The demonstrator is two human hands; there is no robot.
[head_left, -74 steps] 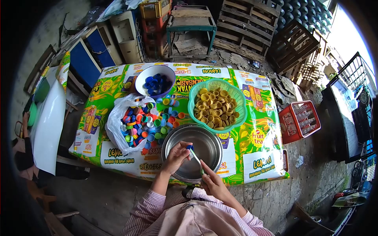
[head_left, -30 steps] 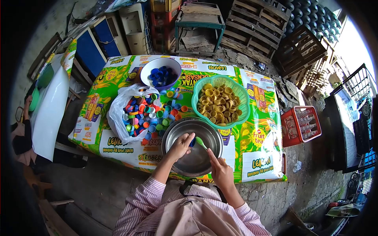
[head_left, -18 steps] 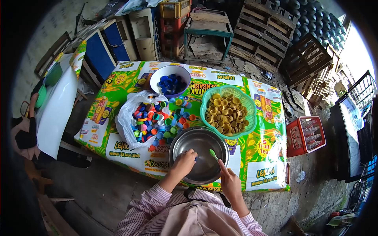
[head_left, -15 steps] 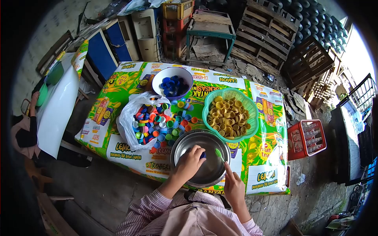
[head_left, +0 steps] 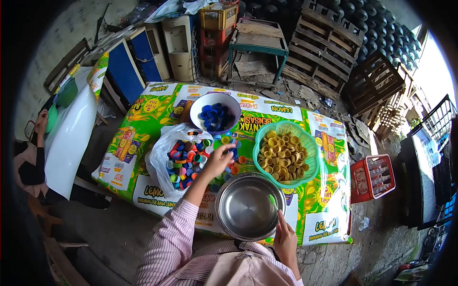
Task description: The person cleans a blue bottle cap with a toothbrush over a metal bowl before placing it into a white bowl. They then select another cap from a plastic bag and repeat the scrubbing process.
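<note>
My left hand (head_left: 217, 161) is above the loose coloured caps, its fingertips closed on a dark blue cap (head_left: 234, 153). My right hand (head_left: 285, 237) grips a small tool with a light green end (head_left: 272, 199) at the right rim of a steel bowl (head_left: 218, 209). No cap shows inside that bowl. Mixed caps (head_left: 183, 159) spill from a white plastic bag (head_left: 157, 157). Behind them, a white bowl (head_left: 196, 106) holds blue caps (head_left: 217, 116). Yellow caps (head_left: 282, 155) fill a green basket (head_left: 311, 164) on the right.
A printed green and white cover (head_left: 119, 164) lies over the table. On the floor at right is a red crate (head_left: 360, 183). A co-worker's hand (head_left: 41, 120) holds a green object at far left. Wooden pallets (head_left: 324, 45) and a small table (head_left: 260, 35) stand behind.
My left hand has moved from over the steel bowl up towards the loose caps, with the blue cap. My right hand stays at the bowl with the tool. The whole view has shifted slightly.
</note>
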